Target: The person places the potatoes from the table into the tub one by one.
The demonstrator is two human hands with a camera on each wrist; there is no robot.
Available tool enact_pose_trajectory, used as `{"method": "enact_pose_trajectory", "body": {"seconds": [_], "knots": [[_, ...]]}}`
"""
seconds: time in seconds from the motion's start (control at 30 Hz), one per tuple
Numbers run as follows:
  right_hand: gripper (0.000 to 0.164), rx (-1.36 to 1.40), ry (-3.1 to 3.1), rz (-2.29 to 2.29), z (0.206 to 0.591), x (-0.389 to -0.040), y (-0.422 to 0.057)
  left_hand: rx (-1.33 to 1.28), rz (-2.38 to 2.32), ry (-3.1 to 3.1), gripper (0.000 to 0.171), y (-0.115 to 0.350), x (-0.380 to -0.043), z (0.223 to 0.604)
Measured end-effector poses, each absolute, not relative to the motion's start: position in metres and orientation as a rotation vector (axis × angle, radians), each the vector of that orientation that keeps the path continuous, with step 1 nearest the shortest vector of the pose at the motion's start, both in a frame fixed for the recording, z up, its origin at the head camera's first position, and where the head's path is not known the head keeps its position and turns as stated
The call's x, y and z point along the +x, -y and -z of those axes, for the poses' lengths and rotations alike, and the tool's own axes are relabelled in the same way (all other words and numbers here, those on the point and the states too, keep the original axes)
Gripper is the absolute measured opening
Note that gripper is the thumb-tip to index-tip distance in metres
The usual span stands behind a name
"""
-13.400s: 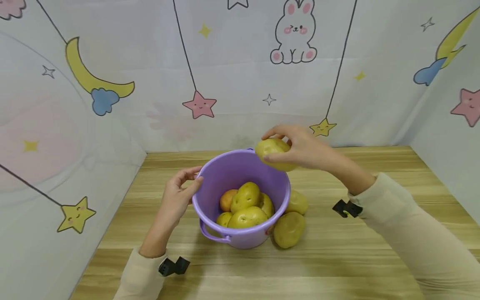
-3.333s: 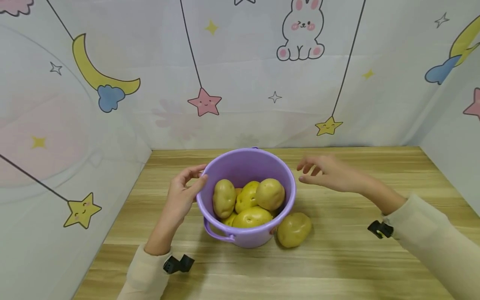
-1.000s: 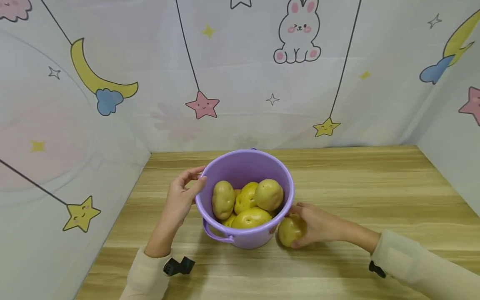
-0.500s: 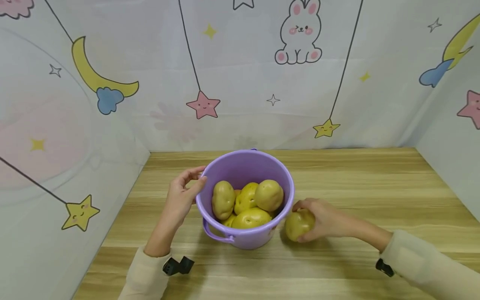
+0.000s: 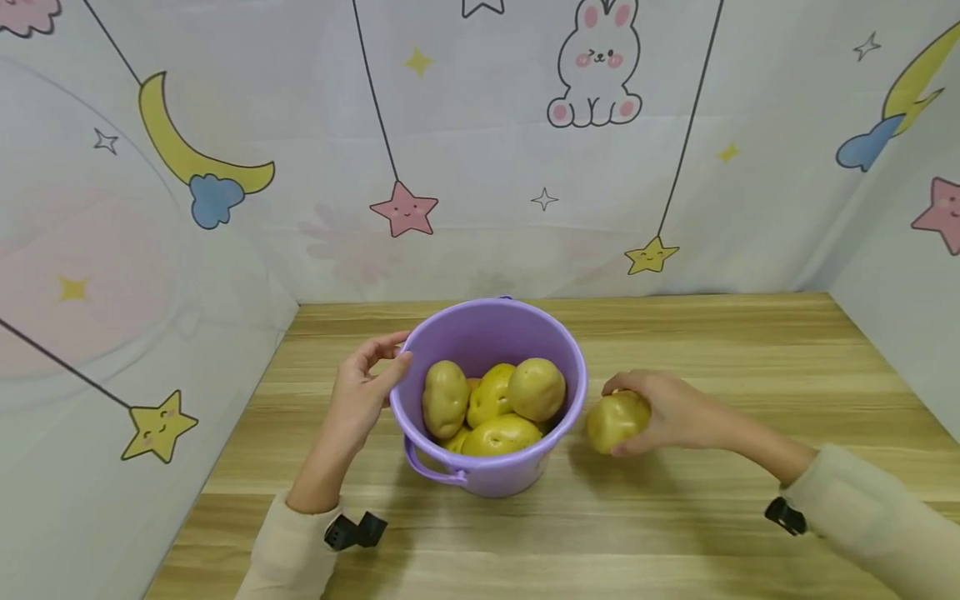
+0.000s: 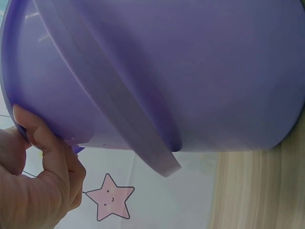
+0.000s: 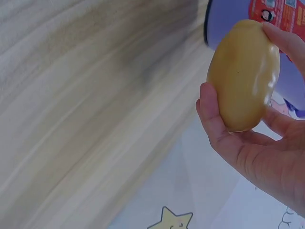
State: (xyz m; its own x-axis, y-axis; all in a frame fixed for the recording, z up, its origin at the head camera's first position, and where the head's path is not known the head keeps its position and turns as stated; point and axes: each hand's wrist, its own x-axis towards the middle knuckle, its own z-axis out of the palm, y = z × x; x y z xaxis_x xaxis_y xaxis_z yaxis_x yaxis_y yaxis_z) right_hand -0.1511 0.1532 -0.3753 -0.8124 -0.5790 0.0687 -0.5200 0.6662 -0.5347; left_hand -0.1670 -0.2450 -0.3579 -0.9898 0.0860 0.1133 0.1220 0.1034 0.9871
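A purple bucket (image 5: pixel 487 325) stands on the wooden table with several yellow potatoes (image 5: pixel 501 435) inside. An orange-toned piece shows partly behind them. My left hand (image 5: pixel 362 392) pinches the bucket's left rim, thumb on one side and fingers on the other; the left wrist view shows this grip (image 6: pixel 47 167) beside the bucket's wall. To the right of the bucket, my right hand (image 5: pixel 671 414) holds a potato (image 5: pixel 617 422) between thumb and fingers. In the right wrist view this potato (image 7: pixel 244 76) is lifted off the table, and its smooth skin shines.
The bucket's purple handle (image 5: pixel 435 473) hangs at its front left. A red label (image 7: pixel 281 19) is on its side. The wooden table (image 5: pixel 720 350) runs back to a white cloth wall (image 5: pixel 480 150) printed with stars, a moon and a rabbit.
My right hand emptied over the table three seconds ago, then took hold of the potato beside the bucket, and has since raised it and moved right and back. My left hand stays on the rim.
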Motion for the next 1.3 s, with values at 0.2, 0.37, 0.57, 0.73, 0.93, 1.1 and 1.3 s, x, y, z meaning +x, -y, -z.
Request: {"method": "enact_pose_trajectory", "body": {"seconds": [0.2,0.37,0.57,0.73,0.93,1.1,1.3], "knots": [[0.062,-0.905,-2.822,0.834,0.361,-0.153,-0.163,-0.223,2.069,2.326,0.036,0.245,-0.167,0.358],[0.061,-0.877,-2.853,0.867,0.35,-0.157,-0.168,-0.222,2.062,2.327,0.036,0.245,-0.168,0.357],[0.064,-0.85,-2.911,0.856,0.334,-0.16,-0.173,-0.213,2.07,2.324,0.036,0.245,-0.168,0.356],[0.066,-0.871,-2.958,0.843,0.322,-0.165,-0.173,-0.207,2.066,2.323,0.036,0.245,-0.168,0.357],[0.064,-0.805,-3.026,0.808,0.305,-0.166,-0.17,-0.215,2.072,2.324,0.036,0.246,-0.167,0.357],[0.064,-0.746,-3.014,0.837,0.286,-0.166,-0.166,-0.22,2.072,2.327,0.036,0.246,-0.167,0.357],[0.062,-0.789,-3.092,0.861,0.262,-0.17,-0.151,-0.224,2.08,2.32,0.036,0.246,-0.167,0.358]]}}
